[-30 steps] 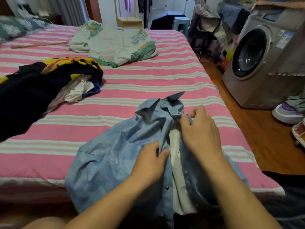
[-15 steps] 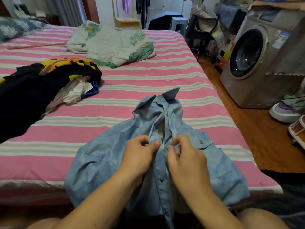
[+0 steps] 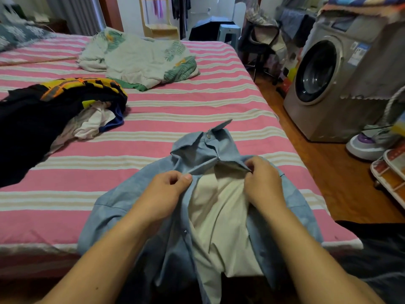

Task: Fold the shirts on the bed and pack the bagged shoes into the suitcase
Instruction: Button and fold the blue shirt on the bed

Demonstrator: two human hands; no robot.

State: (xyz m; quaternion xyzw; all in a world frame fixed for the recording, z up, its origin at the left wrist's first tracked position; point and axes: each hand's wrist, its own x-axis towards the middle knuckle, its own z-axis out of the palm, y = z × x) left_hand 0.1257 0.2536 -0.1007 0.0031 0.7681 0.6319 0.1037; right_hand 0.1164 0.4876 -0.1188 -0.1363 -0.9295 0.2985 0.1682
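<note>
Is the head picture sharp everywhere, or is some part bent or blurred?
Head view: the light blue denim shirt and both hands look sharp; the wide lens bows the grey front-loading washing machine and pink striped bed edge; the right margin is smeared.

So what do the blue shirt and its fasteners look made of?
Blue shirt: soft, matte woven cloth with a faded look, likely chambray or light denim. Fasteners: small, round and shiny, seemingly metal snaps, though pearly plastic can't be ruled out.

Bare bed [image 3: 197,110] lies between dark clothes pile [image 3: 43,115] and leaf-print bedding [image 3: 140,60].
</note>
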